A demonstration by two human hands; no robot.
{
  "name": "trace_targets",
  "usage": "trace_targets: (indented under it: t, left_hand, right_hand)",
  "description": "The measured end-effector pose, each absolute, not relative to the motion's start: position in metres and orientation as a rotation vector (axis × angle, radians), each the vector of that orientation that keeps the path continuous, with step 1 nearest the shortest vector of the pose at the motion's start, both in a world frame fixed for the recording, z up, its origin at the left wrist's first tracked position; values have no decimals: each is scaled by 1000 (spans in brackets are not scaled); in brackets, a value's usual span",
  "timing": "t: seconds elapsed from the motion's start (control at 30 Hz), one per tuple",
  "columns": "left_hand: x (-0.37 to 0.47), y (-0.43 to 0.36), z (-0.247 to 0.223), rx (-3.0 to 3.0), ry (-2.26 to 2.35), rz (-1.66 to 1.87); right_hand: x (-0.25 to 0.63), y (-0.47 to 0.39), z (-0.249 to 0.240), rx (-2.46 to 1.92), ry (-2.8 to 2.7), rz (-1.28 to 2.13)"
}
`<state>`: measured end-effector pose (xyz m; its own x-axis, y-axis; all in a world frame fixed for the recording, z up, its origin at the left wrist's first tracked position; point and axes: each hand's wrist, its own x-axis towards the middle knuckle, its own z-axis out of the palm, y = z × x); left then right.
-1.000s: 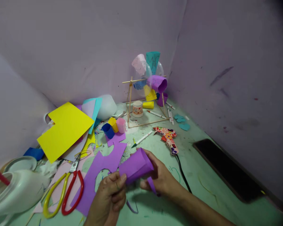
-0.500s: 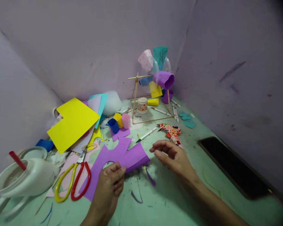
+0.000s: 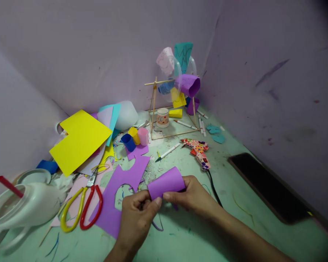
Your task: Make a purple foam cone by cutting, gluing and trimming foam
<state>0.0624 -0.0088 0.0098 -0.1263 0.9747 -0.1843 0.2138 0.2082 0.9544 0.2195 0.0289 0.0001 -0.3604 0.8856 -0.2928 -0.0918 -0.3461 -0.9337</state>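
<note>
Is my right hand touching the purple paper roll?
Touching: in the head view, the right hand grips the purple paper roll at its right end.

Both my hands pinch a purple paper roll (image 3: 166, 182). I see scissors (image 3: 83, 203) beside it, perhaps overlapping pink paper (image 3: 77, 185).

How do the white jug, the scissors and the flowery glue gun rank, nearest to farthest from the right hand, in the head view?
1. Flowery glue gun: just beyond the right hand.
2. Scissors: left, past the left hand.
3. White jug: farthest left.
</note>
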Motion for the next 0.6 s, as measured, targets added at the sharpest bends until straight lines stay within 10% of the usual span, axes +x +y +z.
trace_targets:
  t: [0.6]
  left_hand:
    - [50,-3,-2,889,1513,1060]
  right_hand:
    - [222,31,5,-1224,-978,1670]
